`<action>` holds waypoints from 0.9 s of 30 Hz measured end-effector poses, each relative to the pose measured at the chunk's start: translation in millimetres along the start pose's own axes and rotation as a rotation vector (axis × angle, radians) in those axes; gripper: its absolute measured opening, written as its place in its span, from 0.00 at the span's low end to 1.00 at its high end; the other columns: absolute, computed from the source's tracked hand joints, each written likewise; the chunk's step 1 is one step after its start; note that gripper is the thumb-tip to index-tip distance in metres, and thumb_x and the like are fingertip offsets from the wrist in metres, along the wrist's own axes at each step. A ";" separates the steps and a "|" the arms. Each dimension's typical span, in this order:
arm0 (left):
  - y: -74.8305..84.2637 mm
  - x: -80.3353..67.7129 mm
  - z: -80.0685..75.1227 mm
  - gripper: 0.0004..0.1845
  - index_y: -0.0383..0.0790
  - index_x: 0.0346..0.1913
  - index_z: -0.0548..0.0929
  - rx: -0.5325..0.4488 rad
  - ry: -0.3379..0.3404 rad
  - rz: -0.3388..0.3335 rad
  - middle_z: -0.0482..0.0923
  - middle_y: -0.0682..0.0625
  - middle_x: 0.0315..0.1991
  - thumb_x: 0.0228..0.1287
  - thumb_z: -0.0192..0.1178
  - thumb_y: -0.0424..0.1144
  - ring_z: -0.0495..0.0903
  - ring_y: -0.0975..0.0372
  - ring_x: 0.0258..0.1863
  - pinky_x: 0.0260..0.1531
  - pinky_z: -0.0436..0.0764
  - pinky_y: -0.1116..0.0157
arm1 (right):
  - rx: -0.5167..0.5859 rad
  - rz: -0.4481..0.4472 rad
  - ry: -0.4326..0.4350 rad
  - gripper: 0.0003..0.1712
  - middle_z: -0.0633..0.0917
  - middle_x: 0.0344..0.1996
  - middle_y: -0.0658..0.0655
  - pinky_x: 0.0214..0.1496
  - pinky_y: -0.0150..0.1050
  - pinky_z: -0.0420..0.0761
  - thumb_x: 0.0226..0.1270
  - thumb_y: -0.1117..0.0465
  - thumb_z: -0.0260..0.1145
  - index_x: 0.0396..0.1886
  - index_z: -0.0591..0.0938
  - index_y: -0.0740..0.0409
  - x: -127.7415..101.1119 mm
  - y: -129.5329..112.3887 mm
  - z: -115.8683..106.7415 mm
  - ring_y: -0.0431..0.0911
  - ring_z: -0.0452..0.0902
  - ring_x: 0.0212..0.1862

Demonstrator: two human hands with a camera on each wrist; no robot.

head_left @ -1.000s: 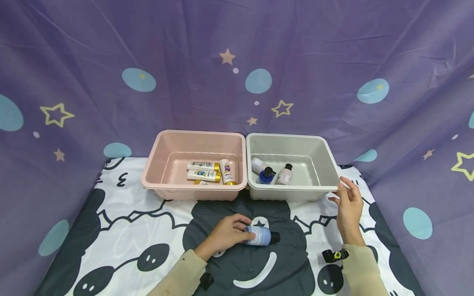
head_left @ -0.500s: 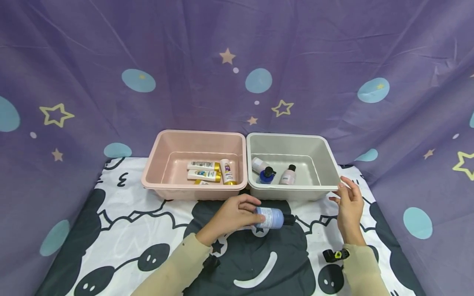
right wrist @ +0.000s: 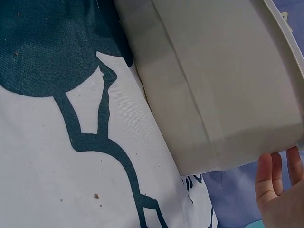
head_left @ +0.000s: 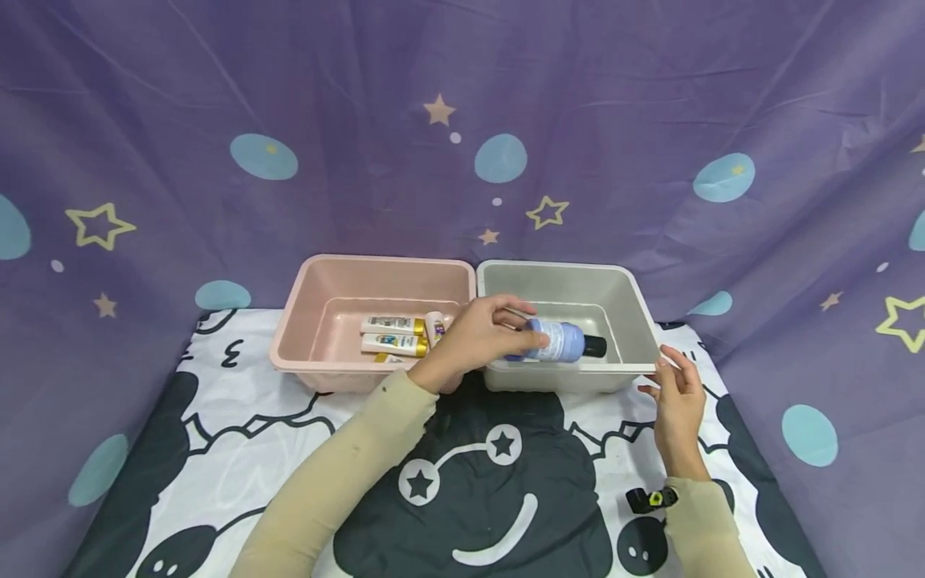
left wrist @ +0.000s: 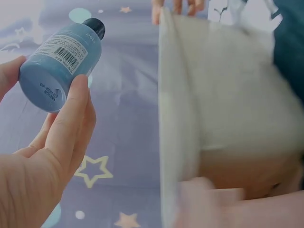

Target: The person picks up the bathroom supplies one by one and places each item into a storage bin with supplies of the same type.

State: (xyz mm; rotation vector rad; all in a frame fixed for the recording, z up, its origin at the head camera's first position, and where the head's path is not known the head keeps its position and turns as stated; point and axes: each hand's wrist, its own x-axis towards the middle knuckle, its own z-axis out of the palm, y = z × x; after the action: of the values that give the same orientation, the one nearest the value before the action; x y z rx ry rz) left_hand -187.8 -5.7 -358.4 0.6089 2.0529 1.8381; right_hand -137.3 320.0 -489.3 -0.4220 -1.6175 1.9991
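Pink bin [head_left: 299, 337], left of the pair: white tubes with gold caps [head_left: 393, 335] lie on its floor. Not involved in the step in hand.

Left hand [head_left: 480, 333]: fingers and thumb curled round the base end of a blue bottle with a black cap [head_left: 560, 341]. The bottle is held on its side in the air, above the front part of the grey bin [head_left: 629, 293], cap pointing to the right. The left wrist view confirms the grasp: thumb on one side of the bottle [left wrist: 64, 57], fingers [left wrist: 71, 118] wrapped on the other, barcode label facing the camera.

Judgement, step in hand: setting the bottle down inside the grey bin. To do it well, lower the hand past the rim until the bottle is close to the floor before letting go. Whatever lies on the floor under the hand is hidden in the head view, so aim for the open floor toward the right wall. Keep the wrist clear of the shared rim between the two bins.

Right hand [head_left: 675, 393]: fingertips touch the grey bin's front right corner rim, fingers fairly straight, grasping nothing. The right wrist view shows fingertips [right wrist: 275, 173] just beside that corner [right wrist: 223, 156]. A light steadying press here should stop the bin sliding on the patterned cloth [head_left: 506, 498].
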 end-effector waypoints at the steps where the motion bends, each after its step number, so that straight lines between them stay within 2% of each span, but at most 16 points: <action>1: 4.5 6.2 -0.6 0.24 0.45 0.54 0.83 0.017 0.003 0.004 0.85 0.50 0.46 0.55 0.76 0.48 0.83 0.60 0.46 0.41 0.86 0.61 | -0.004 0.004 0.003 0.17 0.84 0.44 0.62 0.31 0.34 0.85 0.74 0.66 0.63 0.60 0.81 0.60 0.2 0.3 0.1 0.46 0.84 0.37; 7: 20.5 46.8 0.0 0.23 0.41 0.54 0.82 0.019 -0.008 0.039 0.85 0.49 0.45 0.57 0.75 0.45 0.85 0.59 0.42 0.40 0.87 0.62 | -0.013 -0.002 0.014 0.17 0.83 0.46 0.65 0.31 0.34 0.85 0.73 0.65 0.64 0.59 0.81 0.59 1.5 1.6 -0.4 0.46 0.83 0.38; 12: 20.2 81.8 3.1 0.24 0.39 0.52 0.83 -0.037 0.006 -0.038 0.85 0.47 0.42 0.55 0.77 0.44 0.85 0.58 0.41 0.40 0.87 0.61 | -0.025 -0.005 0.002 0.17 0.85 0.43 0.60 0.31 0.34 0.85 0.74 0.66 0.64 0.60 0.81 0.59 1.8 2.7 -1.0 0.45 0.84 0.37; 15: 13.6 102.4 5.9 0.24 0.38 0.53 0.82 -0.067 0.019 -0.084 0.84 0.46 0.43 0.56 0.77 0.44 0.85 0.57 0.41 0.40 0.87 0.62 | -0.031 -0.006 -0.004 0.17 0.85 0.43 0.59 0.31 0.34 0.85 0.73 0.65 0.64 0.60 0.81 0.59 1.6 2.5 -1.3 0.46 0.84 0.37; 20: 0.8 130.6 9.8 0.23 0.37 0.52 0.83 -0.006 0.086 -0.129 0.84 0.47 0.42 0.55 0.77 0.43 0.84 0.58 0.40 0.40 0.87 0.63 | -0.028 -0.011 0.002 0.17 0.84 0.44 0.62 0.31 0.34 0.85 0.74 0.65 0.63 0.60 0.80 0.61 1.0 0.8 0.4 0.46 0.83 0.37; 27: -23.6 147.0 12.1 0.21 0.38 0.49 0.84 0.071 0.147 -0.204 0.82 0.47 0.44 0.55 0.77 0.41 0.84 0.58 0.40 0.35 0.86 0.67 | -0.026 -0.015 -0.005 0.18 0.83 0.46 0.64 0.32 0.35 0.85 0.74 0.66 0.63 0.61 0.80 0.62 1.0 0.3 0.0 0.48 0.83 0.38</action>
State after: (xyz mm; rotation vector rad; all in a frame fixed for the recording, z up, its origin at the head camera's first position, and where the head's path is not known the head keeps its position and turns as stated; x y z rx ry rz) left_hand -310.3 77.8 -376.6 0.2751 2.1908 1.7444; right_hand -138.2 320.5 -489.5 -0.4141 -1.6460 1.9718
